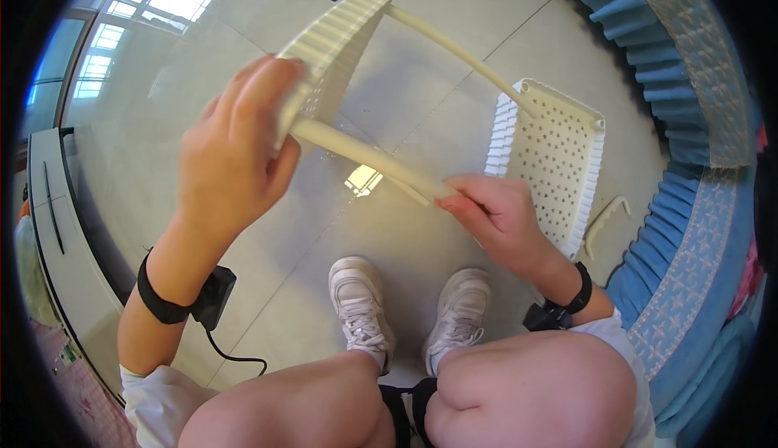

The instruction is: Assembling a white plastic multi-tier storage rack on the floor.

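Tiled floor [454, 67]; grips closed on pole [365, 156].

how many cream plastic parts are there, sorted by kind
Cream ribbed perforated plastic panels: 2, one held in the left hand at, one lying on the grey tiled floor at
Cream plastic tubes: 2, one gripped by the right hand at, one long one behind at
Small cream curved plastic hook on the floor: 1
Total: 5
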Demonstrator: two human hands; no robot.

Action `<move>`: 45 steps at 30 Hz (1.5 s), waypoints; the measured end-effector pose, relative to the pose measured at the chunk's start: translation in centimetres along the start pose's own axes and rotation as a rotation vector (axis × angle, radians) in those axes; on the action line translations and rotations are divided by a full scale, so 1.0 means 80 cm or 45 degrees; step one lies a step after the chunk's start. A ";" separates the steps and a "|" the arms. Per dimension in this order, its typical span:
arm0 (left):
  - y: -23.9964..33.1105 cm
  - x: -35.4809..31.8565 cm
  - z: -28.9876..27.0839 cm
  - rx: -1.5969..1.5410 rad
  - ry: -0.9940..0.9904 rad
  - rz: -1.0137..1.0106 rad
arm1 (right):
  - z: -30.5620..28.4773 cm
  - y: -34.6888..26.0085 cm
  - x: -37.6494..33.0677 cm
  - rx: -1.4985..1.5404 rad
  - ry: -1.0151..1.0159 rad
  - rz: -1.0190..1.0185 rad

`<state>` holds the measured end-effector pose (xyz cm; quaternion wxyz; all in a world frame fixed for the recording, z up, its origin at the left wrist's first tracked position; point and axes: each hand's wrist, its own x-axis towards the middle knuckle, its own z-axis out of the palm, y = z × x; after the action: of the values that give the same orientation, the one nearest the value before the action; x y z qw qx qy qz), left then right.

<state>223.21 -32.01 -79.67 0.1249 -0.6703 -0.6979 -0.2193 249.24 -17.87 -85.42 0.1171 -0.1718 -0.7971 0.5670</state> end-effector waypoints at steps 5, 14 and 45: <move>-0.023 -0.001 -0.015 -0.053 -0.065 -0.527 | -0.014 0.028 -0.013 -0.775 0.497 -0.556; -0.055 -0.025 -0.011 -0.243 0.204 -0.727 | -0.072 0.131 -0.080 -0.452 0.800 0.750; 0.013 -0.060 -0.043 -0.213 0.112 -0.180 | -0.062 -0.028 0.091 0.059 -0.283 0.273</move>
<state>224.17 -37.88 -78.76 0.0832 -0.6172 -0.7165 -0.3144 244.14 -11.27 -81.76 -0.0293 -0.1892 -0.7691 0.6098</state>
